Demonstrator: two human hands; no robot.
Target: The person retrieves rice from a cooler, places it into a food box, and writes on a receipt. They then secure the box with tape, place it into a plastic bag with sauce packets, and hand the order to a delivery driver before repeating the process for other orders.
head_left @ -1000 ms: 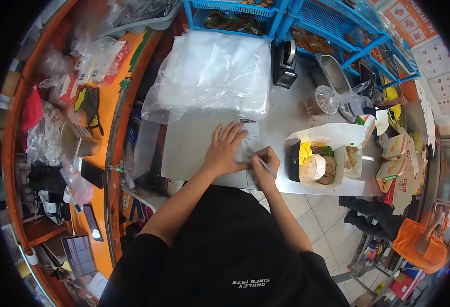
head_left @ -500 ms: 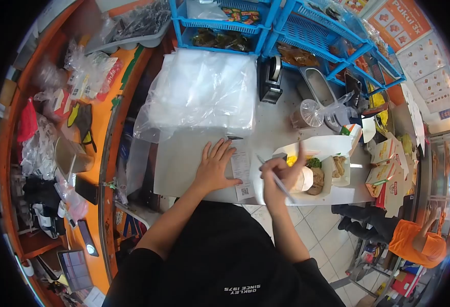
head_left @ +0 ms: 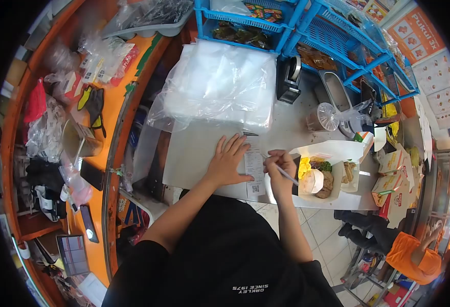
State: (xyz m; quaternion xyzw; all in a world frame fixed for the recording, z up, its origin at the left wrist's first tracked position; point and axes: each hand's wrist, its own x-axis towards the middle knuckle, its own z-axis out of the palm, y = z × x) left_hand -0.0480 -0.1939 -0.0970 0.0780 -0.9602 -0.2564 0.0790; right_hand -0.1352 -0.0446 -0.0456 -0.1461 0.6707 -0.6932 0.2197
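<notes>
My left hand [head_left: 230, 162] lies flat with fingers spread on the metal counter [head_left: 194, 146], its fingertips and thumb at the left edge of a long printed receipt [head_left: 254, 171]. On the receipt's right side, my right hand [head_left: 280, 166] is closed around a slim pale pen [head_left: 288, 176], whose upper end slants toward the food box. The pen's tip is at the receipt's right edge. Just right of that hand stands an open white takeaway box [head_left: 332, 148] with a mound of rice [head_left: 313, 181], a brown piece of food [head_left: 327, 186], greens [head_left: 323, 166] and something yellow.
Clear plastic bags [head_left: 220, 82] are stacked behind my left hand. A black tape dispenser [head_left: 289, 84], blue basket racks [head_left: 332, 46] and a bagged cup [head_left: 322, 118] stand further back. Printed cartons [head_left: 388, 187] sit at the right. A person in orange [head_left: 414, 258] is beyond the counter.
My right hand has drawn its raised index finger in and come down beside the receipt with the pen. My left hand stays flat, and the whole view has shifted slightly.
</notes>
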